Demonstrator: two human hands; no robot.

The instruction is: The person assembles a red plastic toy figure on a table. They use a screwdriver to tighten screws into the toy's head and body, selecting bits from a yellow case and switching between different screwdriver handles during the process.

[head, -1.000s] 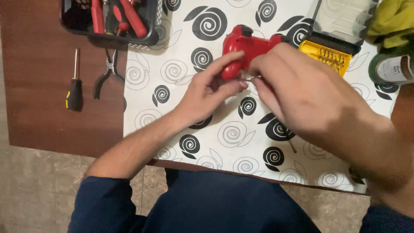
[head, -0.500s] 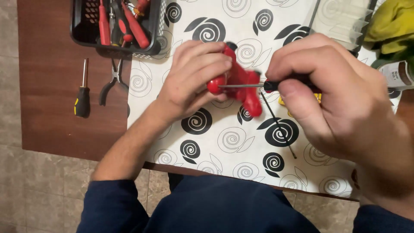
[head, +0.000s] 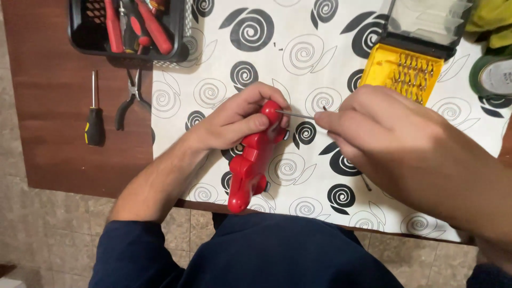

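Toy (head: 250, 162) lies under left hand (head: 240, 120), gripped.

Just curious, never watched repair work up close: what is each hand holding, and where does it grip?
Left hand grips the red plastic toy around its upper end. Right hand pinches a thin screwdriver by its handle end.

The right hand (head: 384, 133) covers the handle of the thin screwdriver (head: 296, 114), so only its metal shaft shows, and the forearm runs off the right edge. The left hand (head: 237, 120) hides the upper part of the red toy (head: 250, 165). The black basket (head: 128, 26) and the roll of tape (head: 493, 77) are cut by the picture's edges.
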